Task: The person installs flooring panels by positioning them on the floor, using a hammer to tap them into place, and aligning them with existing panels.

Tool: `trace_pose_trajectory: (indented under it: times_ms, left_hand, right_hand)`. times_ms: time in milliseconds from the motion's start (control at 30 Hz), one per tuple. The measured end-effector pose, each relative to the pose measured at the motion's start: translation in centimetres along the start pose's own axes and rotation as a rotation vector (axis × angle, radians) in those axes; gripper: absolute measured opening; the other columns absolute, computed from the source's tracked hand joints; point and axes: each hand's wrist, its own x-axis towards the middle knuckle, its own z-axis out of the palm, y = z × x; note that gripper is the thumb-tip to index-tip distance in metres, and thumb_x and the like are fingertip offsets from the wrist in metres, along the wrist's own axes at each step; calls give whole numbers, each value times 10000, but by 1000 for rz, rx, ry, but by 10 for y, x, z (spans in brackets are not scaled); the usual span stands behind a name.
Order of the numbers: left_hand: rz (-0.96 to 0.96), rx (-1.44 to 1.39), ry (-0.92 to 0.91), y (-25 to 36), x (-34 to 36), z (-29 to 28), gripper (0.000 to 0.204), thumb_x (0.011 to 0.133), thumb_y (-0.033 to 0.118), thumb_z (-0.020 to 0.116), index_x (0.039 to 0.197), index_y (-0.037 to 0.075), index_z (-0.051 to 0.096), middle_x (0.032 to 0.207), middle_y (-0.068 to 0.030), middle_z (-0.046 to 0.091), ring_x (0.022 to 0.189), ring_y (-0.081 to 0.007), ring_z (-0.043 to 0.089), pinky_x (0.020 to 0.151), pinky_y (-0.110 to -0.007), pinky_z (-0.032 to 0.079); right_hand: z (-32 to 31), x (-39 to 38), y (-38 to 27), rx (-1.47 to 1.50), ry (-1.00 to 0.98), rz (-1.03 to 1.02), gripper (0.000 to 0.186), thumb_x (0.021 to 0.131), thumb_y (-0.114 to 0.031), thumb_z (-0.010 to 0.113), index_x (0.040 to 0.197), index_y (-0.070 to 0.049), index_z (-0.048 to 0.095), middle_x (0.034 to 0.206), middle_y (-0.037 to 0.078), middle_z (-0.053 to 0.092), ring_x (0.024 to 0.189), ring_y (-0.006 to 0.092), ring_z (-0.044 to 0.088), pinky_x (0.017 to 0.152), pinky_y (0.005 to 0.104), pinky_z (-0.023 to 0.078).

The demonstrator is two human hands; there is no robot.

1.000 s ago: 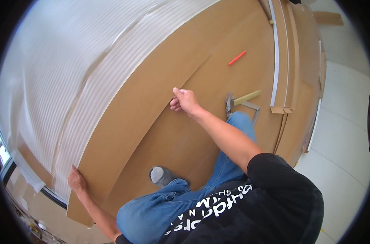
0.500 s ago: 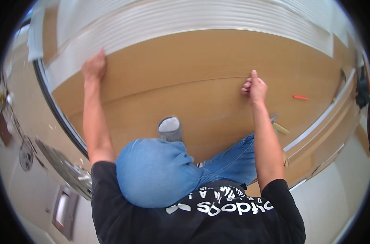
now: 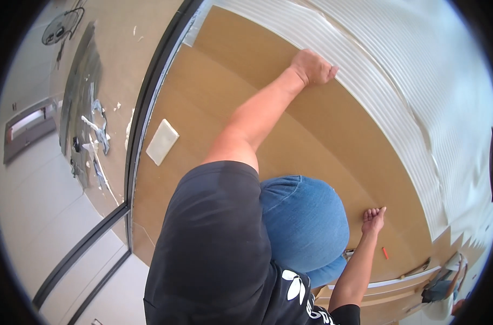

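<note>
My left hand (image 3: 314,67) is closed in a fist at the border between a wood-coloured board surface (image 3: 306,127) and a white ribbed sheet (image 3: 365,62). Whether its fingers pinch the sheet's edge or something thin cannot be made out. Lower right, my right hand (image 3: 373,219) is also closed, thumb against curled fingers, above the same brown boards; anything inside it is hidden. An orange stick (image 3: 385,253) lies just beyond that hand. My bent knee in blue jeans (image 3: 306,222) sits between the two arms.
A white rectangular slab (image 3: 162,142) lies on the boards at left, beside a dark frame rail (image 3: 149,92). Past the rail are scraps (image 3: 97,130) and a fan (image 3: 62,25). A hooked tool (image 3: 417,269) and what looks like a person (image 3: 447,287) are at lower right.
The view has swung left, so the boards now run diagonally. The white slab has come into sight, and my socked foot is hidden. Both hands remain closed.
</note>
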Motion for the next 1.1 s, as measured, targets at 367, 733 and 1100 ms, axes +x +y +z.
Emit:
trace_pose_trajectory:
  times_ms: [367, 733, 1100]
  left_hand:
    - [5, 89, -291, -41, 9, 21, 315, 914, 347, 544, 742, 173, 743, 753, -149, 721, 656, -390, 683, 591, -520, 529]
    - [305, -187, -615, 200, 36, 37, 488, 864, 334, 813, 1186, 22, 621, 1136, -170, 673, 1098, -359, 629, 911, -443, 509]
    - [225, 37, -972, 304, 50, 49, 840, 591, 246, 976, 1260, 25, 519, 1236, -164, 628, 1193, -380, 579, 979, -470, 491]
  right_hand:
    - [-157, -50, 21, -1225, 197, -574, 301, 967, -290, 652, 1034, -2, 706, 1010, 222, 723, 937, 394, 687, 863, 452, 550]
    - [-283, -80, 55, -1552, -45, -535, 573, 826, -291, 827, 1283, -66, 566, 1181, 162, 658, 1135, 376, 629, 960, 453, 521]
    - [-281, -48, 13, -1787, -321, -842, 355, 909, -378, 702, 1086, -92, 586, 979, 120, 622, 907, 332, 665, 788, 440, 563]
